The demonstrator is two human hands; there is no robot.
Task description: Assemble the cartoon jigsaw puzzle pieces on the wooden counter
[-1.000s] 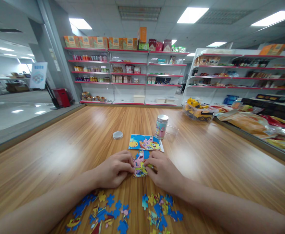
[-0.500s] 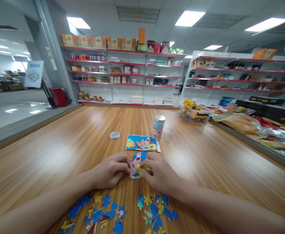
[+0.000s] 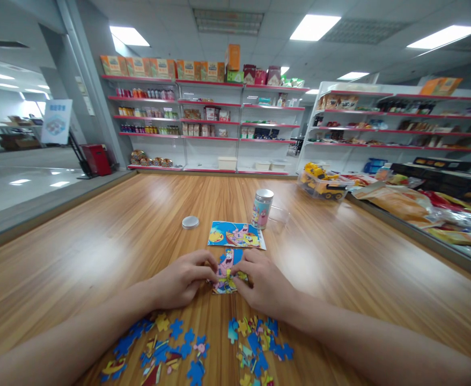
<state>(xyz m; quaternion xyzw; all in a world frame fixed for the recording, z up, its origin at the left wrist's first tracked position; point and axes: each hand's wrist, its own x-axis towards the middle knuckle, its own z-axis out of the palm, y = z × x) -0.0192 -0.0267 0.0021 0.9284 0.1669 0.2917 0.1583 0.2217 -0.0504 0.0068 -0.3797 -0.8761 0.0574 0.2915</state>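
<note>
A partly joined jigsaw puzzle (image 3: 226,268) with pink, yellow and blue cartoon figures lies flat between my hands. My left hand (image 3: 189,277) has its thumb and fingertips pinched at the puzzle's left side; whatever they grip is too small to make out. From the right, my right hand (image 3: 262,279) presses thumb and fingertips onto the puzzle and covers part of it. Just beyond lies a picture card (image 3: 236,236) with the same figures. Loose puzzle pieces lie nearer me, in a left pile (image 3: 161,351) and a right pile (image 3: 255,348).
Behind the card's right end stands a cartoon-printed tin (image 3: 262,209), with a clear plastic piece (image 3: 279,214) beside it. A round silver lid (image 3: 190,222) lies to the left. Farther back right, a clear bin (image 3: 324,185) holds yellow toy trucks. Bagged goods (image 3: 400,203) line the right edge.
My left hand's fingertips have shifted slightly to the right over the puzzle's left side. The right hand stays nearly in place, and the loose pieces lie as before.
</note>
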